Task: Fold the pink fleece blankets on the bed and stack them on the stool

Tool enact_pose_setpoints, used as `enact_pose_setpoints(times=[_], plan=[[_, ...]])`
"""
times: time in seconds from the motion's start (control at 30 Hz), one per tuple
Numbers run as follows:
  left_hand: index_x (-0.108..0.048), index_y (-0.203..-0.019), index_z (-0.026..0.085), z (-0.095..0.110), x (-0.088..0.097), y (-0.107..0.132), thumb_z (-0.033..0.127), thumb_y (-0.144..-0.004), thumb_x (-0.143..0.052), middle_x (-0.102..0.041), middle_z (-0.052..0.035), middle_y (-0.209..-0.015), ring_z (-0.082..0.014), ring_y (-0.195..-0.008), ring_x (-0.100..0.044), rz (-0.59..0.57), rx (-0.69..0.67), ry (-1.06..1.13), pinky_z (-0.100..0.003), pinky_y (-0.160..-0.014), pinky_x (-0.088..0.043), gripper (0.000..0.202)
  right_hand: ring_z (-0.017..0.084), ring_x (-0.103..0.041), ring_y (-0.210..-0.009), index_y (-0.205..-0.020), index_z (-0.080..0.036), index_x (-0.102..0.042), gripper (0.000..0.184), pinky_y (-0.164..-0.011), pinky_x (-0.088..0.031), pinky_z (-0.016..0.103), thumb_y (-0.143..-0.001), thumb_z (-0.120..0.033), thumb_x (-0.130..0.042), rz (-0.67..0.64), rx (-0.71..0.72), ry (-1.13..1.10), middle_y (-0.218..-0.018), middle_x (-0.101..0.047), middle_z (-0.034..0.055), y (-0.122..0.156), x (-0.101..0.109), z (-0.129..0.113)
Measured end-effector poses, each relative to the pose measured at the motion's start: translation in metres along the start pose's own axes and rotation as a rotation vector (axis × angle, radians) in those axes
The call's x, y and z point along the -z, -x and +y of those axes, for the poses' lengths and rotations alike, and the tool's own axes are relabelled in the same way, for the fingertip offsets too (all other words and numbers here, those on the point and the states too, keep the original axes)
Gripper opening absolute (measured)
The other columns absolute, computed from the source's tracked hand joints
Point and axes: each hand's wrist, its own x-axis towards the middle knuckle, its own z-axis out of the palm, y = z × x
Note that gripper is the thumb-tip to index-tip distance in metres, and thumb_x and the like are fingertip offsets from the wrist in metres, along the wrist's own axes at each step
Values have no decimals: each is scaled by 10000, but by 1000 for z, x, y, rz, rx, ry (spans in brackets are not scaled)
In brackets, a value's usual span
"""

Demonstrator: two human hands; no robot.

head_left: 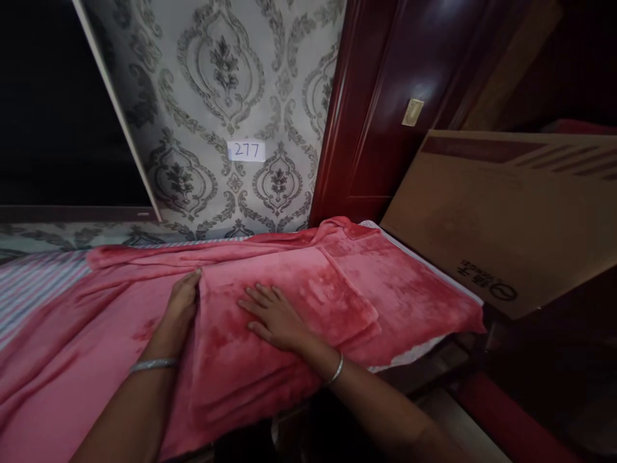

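Right hand (274, 318) flat on top of the red-pink plush blanket (222, 334), palm down, fingers spread, holding nothing. Left hand (184, 297) is on edge at the left side of the folded-over section (308, 276), touching it; most of its fingers are out of sight, so can't tell if it's pinching the fabric or just bracing it. Silver-colored bangle on each wrist. Both forearms cut off at bottom of view.

Blanket lies across the surface ahead of the person, folded section in the middle, loose fabric to both sides. Left part runs out of frame. Layer count in the fold: unclear. Striped sheet (33, 283) shows at far left, mostly covered. White edging (429, 254) peeks out on the right; can't tell what it belongs to.

Behind: damask wallpaper (222, 64) with a paper label (246, 150) reading "277". Flat-screen TV (62, 116) cropped top and left. Cardboard box (506, 212) at right, cropped, print partly legible. Lower right too dark to make out.
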Motion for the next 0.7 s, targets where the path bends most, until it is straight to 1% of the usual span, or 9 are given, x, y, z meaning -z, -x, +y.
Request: enact_pose_setpoints(times=[0.13, 0.2, 0.27, 0.3, 0.37, 0.43, 0.5, 0.6, 0.7], plan=[[-715, -769, 188, -3, 2, -6, 565, -585, -771, -717, -36, -758, -282, -899, -661, 36, 1, -68, -415, -937, -532, 423, 309, -388, -1499, -1514, -397, -510, 589, -1260, -299, 519, -952, -290, -649, 98, -4, -147, -1587, -459, -20, -1, -3, 2], [-716, -774, 189, -5, 3, -8, 526, -591, -767, -723, -40, -767, -289, -923, -668, 31, 34, -68, -419, -929, -542, 386, 271, -481, -1441, -1442, -415, -592, 521, -1231, -366, 453, -938, -296, -649, 161, -4, -246, -1505, -565, -31, -3, 4, 14], [-726, -802, 180, -7, 3, -11, 489, -609, -750, -734, -49, -787, -291, -936, -678, 17, 86, -31, -423, -921, -553, 366, 234, -576, -1352, -1360, -370, -675, 410, -1177, -437, 400, -961, -321, -592, 291, -57, -318, -1412, -652, -3, -3, 21, 38], [-728, -810, 175, -7, 4, -13, 474, -616, -740, -739, -53, -795, -290, -938, -683, 12, 109, -14, -421, -920, -558, 357, 223, -612, -1305, -1314, -330, -709, 375, -1148, -462, 387, -971, -323, -559, 375, -127, -324, -1368, -683, 22, -2, 32, 54], [-728, -801, 172, -8, 5, -16, 451, -619, -726, -747, -61, -807, -285, -935, -693, -2, 153, 3, -413, -914, -567, 332, 242, -613, -1292, -1309, -197, -706, 400, -1148, -449, 434, -974, -270, -499, 462, -286, -281, -1355, -684, 112, 2, 59, 92], [-725, -776, 174, -7, 5, -17, 434, -609, -727, -754, -65, -806, -287, -920, -703, -15, 180, 14, -412, -890, -580, 309, 220, -611, -1285, -1293, -184, -707, 407, -1137, -442, 377, -925, -199, -533, 380, -646, -116, -1349, -691, 98, 7, 85, 129], [-727, -766, 173, -3, 3, -13, 426, -588, -748, -757, -71, -796, -298, -896, -709, -29, 193, 20, -418, -844, -594, 310, 248, -664, -1192, -1243, -157, -729, 387, -1058, -493, 378, -901, -177, -548, 327, -802, -64, -1253, -733, 123, 9, 103, 161], [-733, -800, 161, 8, -4, 2, 446, -589, -777, -752, -72, -770, -299, -857, -713, -39, 170, 7, -402, -775, -599, 357, 247, -728, -975, -1094, -161, -779, 304, -900, -546, 340, -938, -220, -525, 261, -895, -51, -1002, -788, 103, 5, 108, 188], [-720, -810, 160, 19, -14, 17, 451, -629, -759, -716, -49, -698, -273, -810, -705, 5, 157, -12, -371, -734, -591, 345, 243, -726, -865, -974, -141, -787, 305, -803, -530, 307, -980, -285, -518, 217, -957, -25, -903, -780, 117, -2, 92, 196]])
